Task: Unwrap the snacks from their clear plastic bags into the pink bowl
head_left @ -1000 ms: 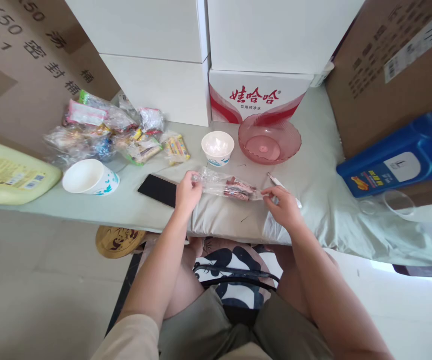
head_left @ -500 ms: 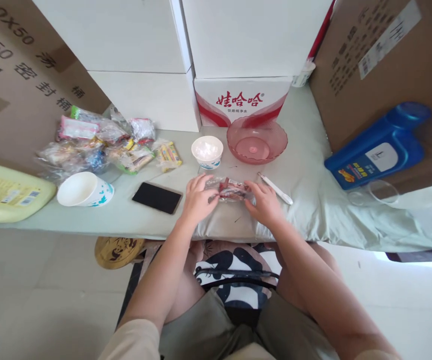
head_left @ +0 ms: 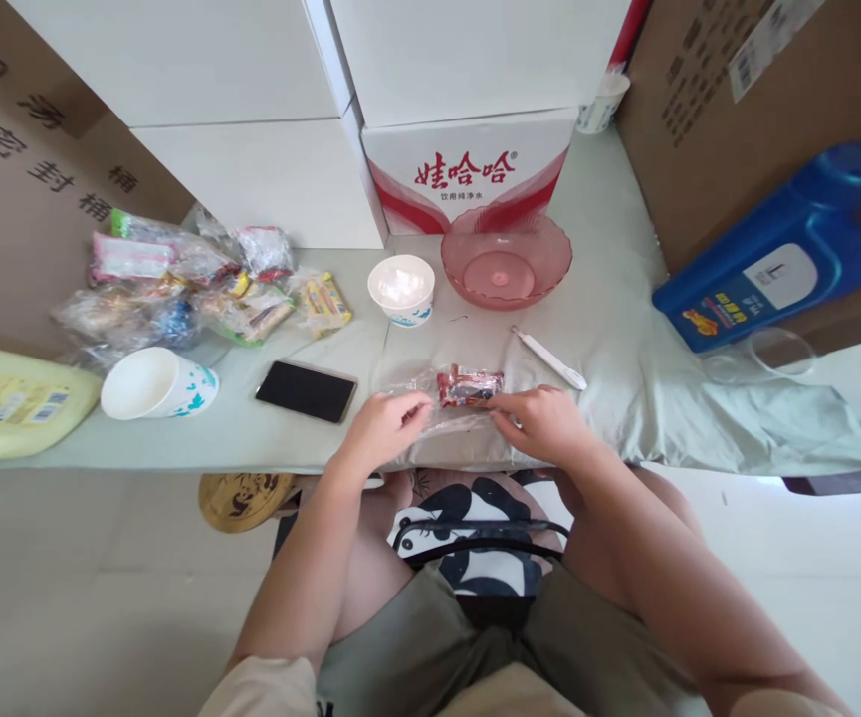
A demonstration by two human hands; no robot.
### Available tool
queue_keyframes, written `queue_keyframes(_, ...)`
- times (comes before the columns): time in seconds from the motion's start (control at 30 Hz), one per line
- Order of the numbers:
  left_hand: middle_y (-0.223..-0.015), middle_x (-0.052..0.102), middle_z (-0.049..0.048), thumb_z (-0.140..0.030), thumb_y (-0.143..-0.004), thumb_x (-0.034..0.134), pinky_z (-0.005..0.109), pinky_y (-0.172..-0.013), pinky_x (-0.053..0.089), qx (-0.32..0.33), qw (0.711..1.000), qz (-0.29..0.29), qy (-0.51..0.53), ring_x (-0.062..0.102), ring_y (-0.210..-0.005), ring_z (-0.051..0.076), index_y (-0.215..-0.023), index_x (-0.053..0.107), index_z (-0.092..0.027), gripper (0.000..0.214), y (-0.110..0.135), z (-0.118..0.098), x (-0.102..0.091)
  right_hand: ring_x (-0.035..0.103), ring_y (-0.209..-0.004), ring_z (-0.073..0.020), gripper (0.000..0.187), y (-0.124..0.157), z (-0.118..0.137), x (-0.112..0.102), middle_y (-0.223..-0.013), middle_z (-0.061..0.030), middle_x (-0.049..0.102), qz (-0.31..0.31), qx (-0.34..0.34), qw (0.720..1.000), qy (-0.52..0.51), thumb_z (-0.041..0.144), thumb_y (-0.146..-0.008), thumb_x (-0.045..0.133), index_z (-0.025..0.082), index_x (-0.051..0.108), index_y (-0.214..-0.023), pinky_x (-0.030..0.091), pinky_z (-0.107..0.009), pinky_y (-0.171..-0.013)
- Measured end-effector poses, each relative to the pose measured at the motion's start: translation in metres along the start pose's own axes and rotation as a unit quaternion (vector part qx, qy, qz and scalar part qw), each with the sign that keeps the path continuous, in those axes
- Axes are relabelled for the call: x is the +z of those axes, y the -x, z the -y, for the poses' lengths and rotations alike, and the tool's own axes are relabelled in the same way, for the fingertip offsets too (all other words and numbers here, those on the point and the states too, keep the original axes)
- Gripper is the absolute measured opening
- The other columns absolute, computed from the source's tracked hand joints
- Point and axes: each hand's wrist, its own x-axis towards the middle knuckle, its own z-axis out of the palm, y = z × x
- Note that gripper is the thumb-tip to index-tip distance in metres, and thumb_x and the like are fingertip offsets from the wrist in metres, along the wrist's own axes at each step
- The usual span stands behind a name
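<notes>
A clear plastic bag with small red-and-brown wrapped packets lies on the cloth-covered table near its front edge. At the bag's left side is my left hand, closed, with thumb and fingertips pinched on the clear film. My right hand is closed at the right end, its fingertips on the bag by the packets' lower corner. Behind the packets stand a white paper cup with clear film inside and a pink translucent bowl. A white pen-like tool lies beyond my right hand.
Left of my hands are a black phone, a tipped paper cup, a pile of wrapped snacks and a yellow jug. A blue bottle and a clear plastic cup lie at right. Cartons line the back.
My fingers have shifted from over the bag's two ends to its lower edges, and more of the packets shows. The whole view has shifted slightly.
</notes>
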Motion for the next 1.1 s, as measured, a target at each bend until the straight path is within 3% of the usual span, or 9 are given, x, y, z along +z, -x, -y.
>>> queue_keyframes(0.17, -0.063, 0.069, -0.0002, -0.038, -0.09, 0.057, 0.024, -0.057, 0.047, -0.089, 0.962, -0.247, 0.078, 0.059, -0.05, 0.012, -0.094, 0.074, -0.019, 0.025, -0.024, 0.024, -0.001, 0.066, -0.062, -0.0224, 0.035, 0.002, -0.002, -0.006, -0.073, -0.0059, 0.076, -0.01, 0.137, 0.99, 0.033, 0.038, -0.096, 0.046, 0.028, 0.079, -0.101, 0.034, -0.031, -0.055)
queue_keyframes(0.23, -0.074, 0.072, 0.0019, -0.037, -0.086, 0.062, 0.026, -0.066, 0.052, -0.06, 0.954, -0.284, 0.07, 0.065, -0.064, 0.014, -0.097, 0.073, -0.019, 0.024, -0.033, 0.026, 0.0, 0.068, -0.065, -0.0235, 0.035, 0.001, -0.003, -0.007, -0.079, -0.0059, 0.078, -0.029, 0.159, 0.987, 0.018, 0.036, -0.096, 0.046, 0.029, 0.078, -0.109, 0.038, -0.032, -0.057)
queue_keyframes(0.37, -0.124, 0.069, 0.0105, -0.037, -0.074, 0.078, 0.037, -0.104, 0.052, 0.082, 0.99, -0.113, 0.035, 0.066, -0.116, 0.025, -0.107, 0.073, -0.021, 0.037, -0.037, 0.011, 0.006, 0.071, -0.079, -0.0254, 0.049, 0.0, -0.008, -0.002, -0.123, -0.0072, 0.076, -0.056, 0.136, 0.989, -0.018, 0.029, -0.091, 0.051, 0.031, 0.063, -0.139, 0.047, -0.034, -0.062)
queue_keyframes(0.5, -0.145, 0.056, 0.0107, -0.03, -0.07, 0.082, 0.042, -0.116, 0.045, 0.091, 0.995, 0.034, -0.005, 0.057, -0.134, 0.029, -0.119, 0.07, -0.025, 0.05, -0.028, 0.002, 0.015, 0.069, -0.079, -0.0248, 0.071, 0.002, -0.01, 0.003, -0.162, -0.0097, 0.044, -0.071, 0.105, 0.992, -0.016, 0.03, -0.083, 0.063, 0.033, 0.048, -0.153, 0.049, -0.035, -0.057)
queue_keyframes(0.63, -0.137, 0.062, 0.0101, -0.026, -0.08, 0.066, 0.041, -0.109, 0.05, 0.062, 0.998, -0.02, 0.007, 0.064, -0.123, 0.027, -0.094, 0.073, -0.021, 0.017, -0.028, 0.009, 0.017, 0.066, -0.077, -0.0232, 0.054, 0.002, -0.003, 0.003, -0.145, -0.0154, 0.056, -0.068, 0.122, 0.99, -0.009, 0.03, -0.086, 0.063, 0.029, 0.061, -0.14, 0.046, -0.033, -0.054)
queue_keyframes(0.77, -0.123, 0.067, 0.0122, -0.037, -0.089, 0.055, 0.039, -0.093, 0.056, 0.028, 0.995, -0.015, 0.091, 0.067, -0.112, 0.026, -0.081, 0.072, -0.018, 0.027, -0.036, 0.013, 0.014, 0.066, -0.094, -0.0252, 0.036, -0.001, 0.004, 0.008, -0.111, -0.0113, 0.067, -0.049, 0.034, 0.998, -0.03, 0.02, -0.093, 0.053, 0.026, 0.07, -0.125, 0.053, -0.035, -0.073)
queue_keyframes(0.9, -0.129, 0.064, 0.0097, -0.039, -0.079, 0.071, 0.04, -0.104, 0.05, 0.003, 0.999, 0.02, 0.035, 0.065, -0.116, 0.026, -0.095, 0.072, -0.019, 0.025, -0.037, 0.009, 0.013, 0.059, -0.118, -0.0306, 0.046, -0.002, 0.005, 0.013, -0.134, -0.0113, 0.063, -0.045, -0.069, 0.996, -0.028, 0.013, -0.087, 0.059, 0.025, 0.065, -0.132, 0.051, -0.044, -0.098)
queue_keyframes(1.0, -0.141, 0.057, 0.0084, -0.029, -0.069, 0.081, 0.039, -0.114, 0.042, 0.016, 0.998, 0.067, -0.011, 0.056, -0.131, 0.027, -0.122, 0.067, -0.023, 0.055, -0.034, 0.008, 0.015, 0.057, -0.123, -0.0336, 0.046, -0.003, 0.003, 0.014, -0.141, -0.0122, 0.059, -0.043, -0.058, 0.997, -0.019, 0.016, -0.085, 0.065, 0.023, 0.063, -0.131, 0.051, -0.048, -0.098)
queue_keyframes(1.1, -0.122, 0.065, 0.0075, -0.023, -0.078, 0.068, 0.037, -0.102, 0.047, 0.002, 0.999, 0.043, -0.008, 0.063, -0.114, 0.024, -0.107, 0.068, -0.021, 0.029, -0.033, 0.008, 0.016, 0.054, -0.13, -0.0336, 0.038, -0.007, 0.003, 0.016, -0.144, -0.0112, 0.058, -0.045, -0.054, 0.997, -0.026, 0.019, -0.086, 0.065, 0.023, 0.063, -0.124, 0.049, -0.047, -0.101)
